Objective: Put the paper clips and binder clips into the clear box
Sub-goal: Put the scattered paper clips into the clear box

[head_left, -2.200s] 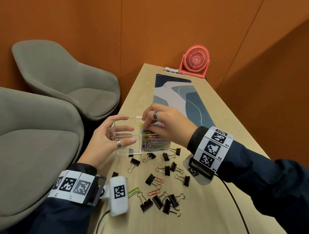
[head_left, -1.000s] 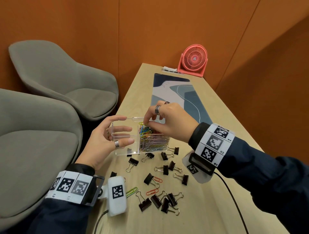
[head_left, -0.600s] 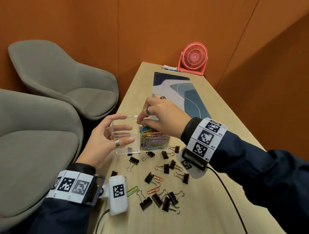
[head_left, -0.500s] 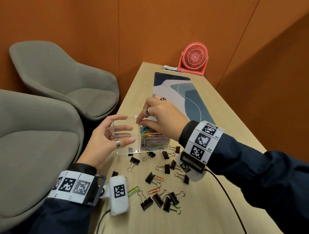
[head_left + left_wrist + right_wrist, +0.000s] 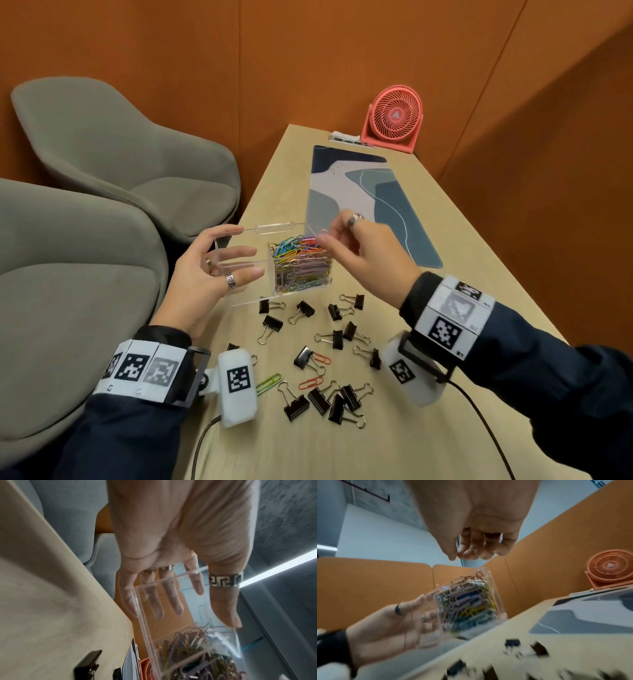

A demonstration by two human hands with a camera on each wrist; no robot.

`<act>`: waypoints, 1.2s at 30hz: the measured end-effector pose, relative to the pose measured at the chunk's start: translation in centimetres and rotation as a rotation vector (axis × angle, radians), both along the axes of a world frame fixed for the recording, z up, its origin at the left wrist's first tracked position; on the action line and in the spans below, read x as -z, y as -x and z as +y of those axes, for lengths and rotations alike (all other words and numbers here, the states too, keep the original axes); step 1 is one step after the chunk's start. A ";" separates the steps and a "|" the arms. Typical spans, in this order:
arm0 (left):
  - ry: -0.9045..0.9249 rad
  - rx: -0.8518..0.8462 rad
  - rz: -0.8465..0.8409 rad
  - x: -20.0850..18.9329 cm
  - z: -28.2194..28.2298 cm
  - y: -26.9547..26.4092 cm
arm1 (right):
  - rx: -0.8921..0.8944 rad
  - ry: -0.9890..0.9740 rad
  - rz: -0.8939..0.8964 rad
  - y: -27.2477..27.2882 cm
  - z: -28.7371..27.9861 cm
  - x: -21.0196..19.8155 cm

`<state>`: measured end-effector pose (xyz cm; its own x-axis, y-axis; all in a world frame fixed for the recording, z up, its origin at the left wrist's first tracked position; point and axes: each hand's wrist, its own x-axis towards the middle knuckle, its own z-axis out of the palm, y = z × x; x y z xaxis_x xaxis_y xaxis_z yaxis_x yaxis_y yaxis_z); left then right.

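My left hand [image 5: 253,263] grips the clear box [image 5: 253,298] just above the table's left edge, thumb on the near wall and fingers behind. The box's right compartment is packed with coloured paper clips [image 5: 301,265]; the left compartment looks empty. My right hand [image 5: 325,238] hovers just above the box's right side, fingers curled and thumb near the fingertips; I see nothing plainly between them. Several black binder clips [image 5: 337,339] lie scattered in front of the box. A green paper clip [image 5: 269,383] and two red paper clips [image 5: 310,382] lie among them.
A patterned desk mat [image 5: 359,192] runs up the table to a pink fan [image 5: 394,118] at the far end. Two grey chairs [image 5: 120,154] stand left of the table. Orange walls close in behind and on the right.
My right hand has come up out of the box's right compartment and drawn back to the right. My left hand keeps its hold on the box in the same spot.
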<state>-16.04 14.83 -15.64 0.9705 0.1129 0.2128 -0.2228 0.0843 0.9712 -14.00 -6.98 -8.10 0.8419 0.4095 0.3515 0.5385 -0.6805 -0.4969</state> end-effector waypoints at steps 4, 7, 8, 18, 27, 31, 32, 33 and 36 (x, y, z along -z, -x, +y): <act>0.016 -0.042 0.012 -0.2 -0.2 0.2 | -0.044 0.294 0.252 0.8 -1.4 2.7; 0.013 -0.060 0.019 -0.4 -0.3 0.2 | -0.115 0.461 0.407 1.1 -1.4 4.0; 0.007 -0.065 0.020 -0.4 -0.2 0.2 | -0.140 0.509 0.465 1.2 -1.2 4.3; -0.010 -0.064 0.023 -0.6 -0.3 0.3 | -0.173 0.567 0.564 1.5 0.2 5.5; -0.015 -0.056 0.026 -0.3 -0.2 0.2 | -0.208 0.625 0.599 1.6 0.5 5.9; -0.016 -0.062 0.022 -0.3 -0.1 0.2 | -0.248 0.636 0.523 1.7 -0.1 5.6; -0.015 -0.063 0.022 -0.3 -0.1 0.2 | -0.248 0.598 0.485 1.6 -0.4 5.3; -0.017 -0.065 0.023 -0.3 0.0 0.1 | -0.249 0.547 0.462 1.7 -0.8 5.0; -0.010 -0.067 0.026 -0.3 0.2 0.1 | -0.331 0.400 0.535 2.1 -1.4 4.2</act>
